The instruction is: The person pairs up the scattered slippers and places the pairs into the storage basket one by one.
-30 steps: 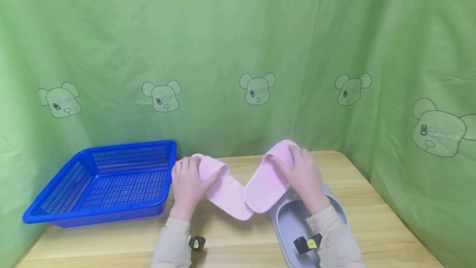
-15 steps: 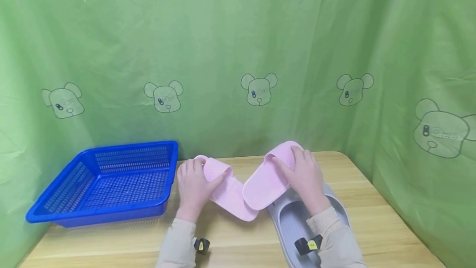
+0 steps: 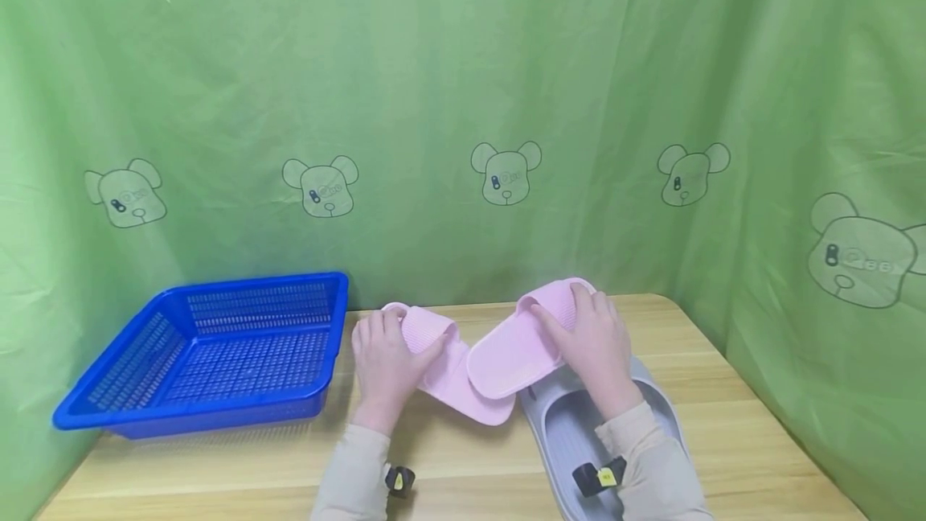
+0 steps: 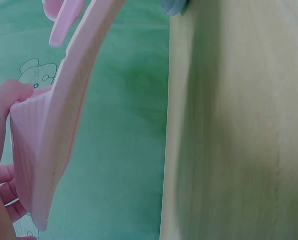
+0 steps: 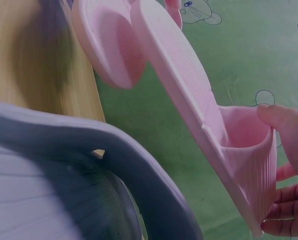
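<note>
My left hand [image 3: 386, 360] grips a pink slipper [image 3: 463, 388] by its ribbed strap, thumb at the strap's opening. In the left wrist view this slipper [image 4: 63, 115] is held up on edge, its sole apart from the table. A second pink slipper [image 3: 510, 356] is in my right hand [image 3: 602, 348], with the thumb on the strap's rim and the fingers round its outer side, as the right wrist view shows. The heel of the right slipper overlaps the left one's heel in the head view. Below my right forearm lies a larger grey slipper [image 3: 571, 432], partly hidden by the sleeve.
A blue perforated basket [image 3: 210, 415] stands on the left of the wooden table [image 3: 463, 481], close to my left hand. Green curtain [image 3: 434, 87] with bear-head drawings hangs behind the table and along its sides.
My left hand has moved right with its slipper. The right slipper has tilted, its heel swinging left and up across the other heel. The grey slipper and basket stay put.
</note>
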`<control>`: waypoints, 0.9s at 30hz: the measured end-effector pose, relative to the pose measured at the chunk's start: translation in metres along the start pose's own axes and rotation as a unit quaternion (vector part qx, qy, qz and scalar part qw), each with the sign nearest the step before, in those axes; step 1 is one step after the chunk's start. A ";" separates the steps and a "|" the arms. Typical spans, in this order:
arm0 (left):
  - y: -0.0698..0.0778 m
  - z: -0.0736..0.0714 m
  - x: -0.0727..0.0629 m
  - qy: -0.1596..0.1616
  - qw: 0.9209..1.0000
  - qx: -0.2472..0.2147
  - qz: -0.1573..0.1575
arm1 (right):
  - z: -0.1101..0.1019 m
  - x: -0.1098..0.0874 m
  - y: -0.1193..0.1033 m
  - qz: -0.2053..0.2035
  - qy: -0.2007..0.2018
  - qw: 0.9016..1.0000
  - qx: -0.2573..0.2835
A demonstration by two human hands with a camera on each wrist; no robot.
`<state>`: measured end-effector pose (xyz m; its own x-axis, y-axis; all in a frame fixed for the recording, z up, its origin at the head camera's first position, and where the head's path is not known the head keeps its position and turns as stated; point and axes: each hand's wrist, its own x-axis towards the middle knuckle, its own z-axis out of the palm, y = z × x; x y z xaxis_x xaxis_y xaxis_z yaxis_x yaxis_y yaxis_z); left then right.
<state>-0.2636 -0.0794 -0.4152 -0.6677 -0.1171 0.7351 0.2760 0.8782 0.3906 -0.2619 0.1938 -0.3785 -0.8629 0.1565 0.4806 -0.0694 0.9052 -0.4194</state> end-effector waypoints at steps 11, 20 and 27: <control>0.005 0.001 -0.002 0.004 1.000 0.012 -0.002 | 0.000 -0.001 -0.003 0.013 -0.005 1.000 -0.003; 0.006 0.000 -0.004 -0.009 1.000 0.026 -0.006 | 0.001 -0.002 -0.003 0.022 -0.010 1.000 -0.011; 0.007 0.002 -0.005 -0.012 0.999 0.031 -0.010 | 0.001 -0.003 -0.004 0.031 -0.019 0.999 -0.020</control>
<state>-0.2598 -0.0719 -0.4177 -0.6893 -0.1241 0.7138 0.2191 0.9034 0.3686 -0.2600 0.1891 -0.3791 -0.8834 0.1991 0.4243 0.0051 0.9093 -0.4161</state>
